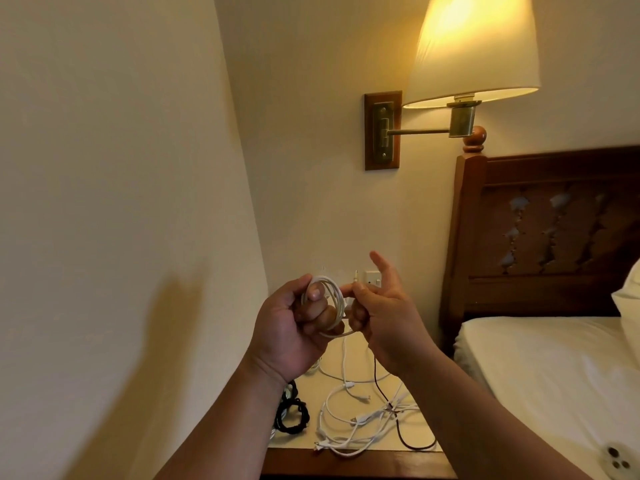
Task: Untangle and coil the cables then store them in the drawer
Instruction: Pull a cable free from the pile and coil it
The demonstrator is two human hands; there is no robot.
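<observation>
My left hand (292,327) holds a small coil of white cable (334,303) wound in several loops, thumb pressed on the top of the coil. My right hand (384,306) pinches the same cable's free end beside the coil, its plug tip (356,274) sticking up, index finger raised. Both hands hover above the nightstand (349,459). A tangle of white cables (360,420) lies on its top, with a thin dark cable (401,434) running through it. A coiled black braided cable (291,414) sits at the left edge. No drawer is visible.
A lit wall lamp (471,53) on a brass swing arm hangs above right. A wall socket (372,278) sits behind my hands. The bed (547,375) with a carved wooden headboard (554,230) stands right. A white phone (616,462) lies on the sheet. A wall closes the left.
</observation>
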